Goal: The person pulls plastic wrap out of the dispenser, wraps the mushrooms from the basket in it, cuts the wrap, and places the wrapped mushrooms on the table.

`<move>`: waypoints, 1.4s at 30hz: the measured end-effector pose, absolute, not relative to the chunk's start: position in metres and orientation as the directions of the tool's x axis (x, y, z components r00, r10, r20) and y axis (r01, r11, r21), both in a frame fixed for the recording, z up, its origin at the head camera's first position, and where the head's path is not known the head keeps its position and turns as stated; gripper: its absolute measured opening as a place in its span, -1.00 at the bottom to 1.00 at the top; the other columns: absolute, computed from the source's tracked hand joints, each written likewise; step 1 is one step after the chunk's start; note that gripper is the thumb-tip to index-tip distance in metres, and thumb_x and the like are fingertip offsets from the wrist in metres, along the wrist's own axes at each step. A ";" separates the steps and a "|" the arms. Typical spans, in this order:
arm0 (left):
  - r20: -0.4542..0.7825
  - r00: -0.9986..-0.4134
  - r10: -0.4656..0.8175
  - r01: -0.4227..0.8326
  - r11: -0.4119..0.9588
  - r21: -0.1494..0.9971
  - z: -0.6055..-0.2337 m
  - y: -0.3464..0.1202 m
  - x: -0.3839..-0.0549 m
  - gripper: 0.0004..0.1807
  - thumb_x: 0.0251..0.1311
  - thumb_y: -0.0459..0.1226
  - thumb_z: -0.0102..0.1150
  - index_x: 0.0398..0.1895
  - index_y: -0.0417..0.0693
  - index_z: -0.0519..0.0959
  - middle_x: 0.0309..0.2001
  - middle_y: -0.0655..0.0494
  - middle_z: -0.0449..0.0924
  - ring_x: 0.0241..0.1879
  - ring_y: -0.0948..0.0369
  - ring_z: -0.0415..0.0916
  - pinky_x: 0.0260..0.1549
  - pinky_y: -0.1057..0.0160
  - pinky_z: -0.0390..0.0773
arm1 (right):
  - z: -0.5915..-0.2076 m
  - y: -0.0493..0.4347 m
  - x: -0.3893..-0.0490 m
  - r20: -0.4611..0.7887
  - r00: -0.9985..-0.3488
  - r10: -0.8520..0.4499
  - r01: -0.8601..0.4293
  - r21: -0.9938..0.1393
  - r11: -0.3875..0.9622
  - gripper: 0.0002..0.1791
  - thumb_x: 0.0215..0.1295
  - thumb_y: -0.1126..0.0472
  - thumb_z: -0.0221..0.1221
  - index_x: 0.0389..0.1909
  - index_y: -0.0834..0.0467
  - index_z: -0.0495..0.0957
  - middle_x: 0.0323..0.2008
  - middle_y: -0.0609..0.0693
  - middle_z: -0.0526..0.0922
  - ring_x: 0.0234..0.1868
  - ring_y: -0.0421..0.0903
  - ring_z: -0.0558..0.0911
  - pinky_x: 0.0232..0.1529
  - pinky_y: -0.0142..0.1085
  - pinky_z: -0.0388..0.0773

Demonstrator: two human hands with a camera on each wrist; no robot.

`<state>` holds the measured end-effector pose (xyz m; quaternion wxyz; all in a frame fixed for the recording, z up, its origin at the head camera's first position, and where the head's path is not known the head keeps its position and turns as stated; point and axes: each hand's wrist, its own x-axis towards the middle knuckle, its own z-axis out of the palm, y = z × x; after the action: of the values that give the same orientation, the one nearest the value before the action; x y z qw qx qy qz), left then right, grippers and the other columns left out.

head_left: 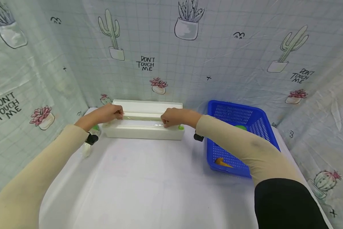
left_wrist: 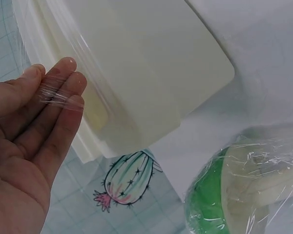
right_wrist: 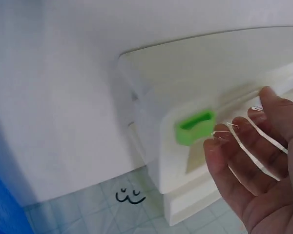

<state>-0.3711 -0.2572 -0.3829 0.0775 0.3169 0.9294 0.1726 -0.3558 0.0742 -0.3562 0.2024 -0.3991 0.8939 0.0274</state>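
Observation:
A long white cling film dispenser [head_left: 144, 133] lies at the back of the table with its lid [head_left: 148, 104] raised. Clear cling film [left_wrist: 61, 97] stretches across it between both hands. My left hand [head_left: 110, 113] pinches the film near the dispenser's left end, thumb against the fingertips and film creased over the fingers. Toward the right end, my right hand [head_left: 175, 117] pinches the film's edge, with bits of film showing at its fingertips. Just beside those fingers sits a bright green slide cutter [right_wrist: 195, 127] on the dispenser.
To the right stands a blue perforated basket [head_left: 237, 104] holding an orange item [head_left: 223, 163] and a green one [head_left: 241, 127], partly behind my right sleeve. A green and pale item wrapped in film [left_wrist: 205, 200] lies left of the dispenser. Patterned cloth walls [head_left: 171, 63] enclose the table.

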 end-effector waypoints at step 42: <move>0.064 -0.764 0.642 0.620 0.702 0.351 -0.364 -0.265 -0.348 -0.95 0.42 -0.44 0.13 -0.22 -0.20 0.58 -0.26 -0.03 0.68 -0.20 0.00 0.65 -0.21 0.03 0.59 | -0.348 0.105 -0.335 -0.073 -0.556 -0.828 -0.830 -0.001 0.558 -0.86 0.32 0.55 0.14 -0.27 0.27 0.57 -0.30 0.11 0.64 -0.26 0.01 0.64 -0.25 -0.23 0.62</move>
<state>-0.3482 -0.2651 -0.3638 0.0315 0.3423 0.9219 0.1788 -0.3346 0.1051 -0.3475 0.0323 -0.4699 0.8820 0.0168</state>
